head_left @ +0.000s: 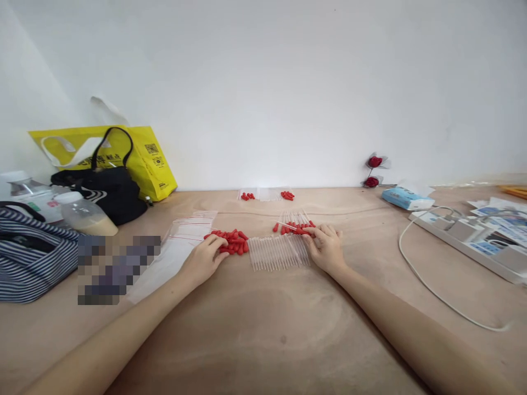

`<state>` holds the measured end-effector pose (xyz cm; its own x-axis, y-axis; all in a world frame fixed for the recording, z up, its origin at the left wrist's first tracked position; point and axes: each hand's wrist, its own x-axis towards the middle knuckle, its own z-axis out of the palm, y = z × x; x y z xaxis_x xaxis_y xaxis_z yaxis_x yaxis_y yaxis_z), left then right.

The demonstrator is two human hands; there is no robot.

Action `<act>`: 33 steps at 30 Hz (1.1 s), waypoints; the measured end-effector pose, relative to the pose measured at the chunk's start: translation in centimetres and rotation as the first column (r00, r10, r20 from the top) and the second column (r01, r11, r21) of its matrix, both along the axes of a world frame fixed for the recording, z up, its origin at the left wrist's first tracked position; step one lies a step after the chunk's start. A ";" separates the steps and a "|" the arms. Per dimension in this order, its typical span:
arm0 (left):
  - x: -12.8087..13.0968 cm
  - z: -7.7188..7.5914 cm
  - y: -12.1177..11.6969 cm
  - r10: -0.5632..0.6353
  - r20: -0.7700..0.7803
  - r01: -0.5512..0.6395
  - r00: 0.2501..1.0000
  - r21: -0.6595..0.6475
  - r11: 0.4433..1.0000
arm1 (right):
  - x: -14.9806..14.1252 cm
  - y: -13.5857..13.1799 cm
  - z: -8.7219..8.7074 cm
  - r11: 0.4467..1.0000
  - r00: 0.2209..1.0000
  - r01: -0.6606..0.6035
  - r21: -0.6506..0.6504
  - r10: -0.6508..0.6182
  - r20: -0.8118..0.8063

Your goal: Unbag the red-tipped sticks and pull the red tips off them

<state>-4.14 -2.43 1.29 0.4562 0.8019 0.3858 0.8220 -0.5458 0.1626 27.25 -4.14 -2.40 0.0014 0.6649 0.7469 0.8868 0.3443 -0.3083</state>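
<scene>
My left hand (pixel 205 258) reaches into a pile of red rubber bulbs (pixel 236 240), fingers curled and thumb pinching in among them; a bulb sits between the fingertips. A row of clear thin tubes (pixel 278 253) lies side by side to the right of the pile. At the far right end of that row, my right hand (pixel 327 246) is closed on the red bulb end of a dropper (pixel 302 231), whose pale stem points left. Several droppers with red bulbs (pixel 284 227) lie just behind the tubes, bulbs towards me.
Clear zip bags (pixel 181 233) lie left of the pile. A bag with red bulbs and tubes (pixel 267 194) rests by the wall. Bottles (pixel 84 213), a striped pouch (pixel 37 255) and a yellow bag (pixel 152 164) stand left. A tissue pack (pixel 405 197) and power strip (pixel 469 241) are right.
</scene>
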 end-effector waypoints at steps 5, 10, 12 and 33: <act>-0.2 0.1 -0.4 -0.020 0.052 0.015 0.998 0.090 0.996 | -0.4 -0.2 0.1 0.997 0.997 -0.071 -0.002 0.071 -0.012; 3.6 0.4 -1.6 -0.141 0.039 0.121 0.989 0.325 0.938 | -1.1 -1.0 0.5 0.974 0.976 -0.219 -0.060 0.219 -0.004; 5.8 0.2 -1.9 -0.204 -0.029 0.199 0.979 0.384 0.902 | -1.5 -1.4 0.7 0.958 0.961 -0.274 -0.084 0.276 0.006; 9.2 -1.4 -2.8 -0.244 -0.115 0.269 0.963 0.438 0.858 | -3.5 -2.4 0.0 0.935 0.912 -0.335 0.117 0.291 0.288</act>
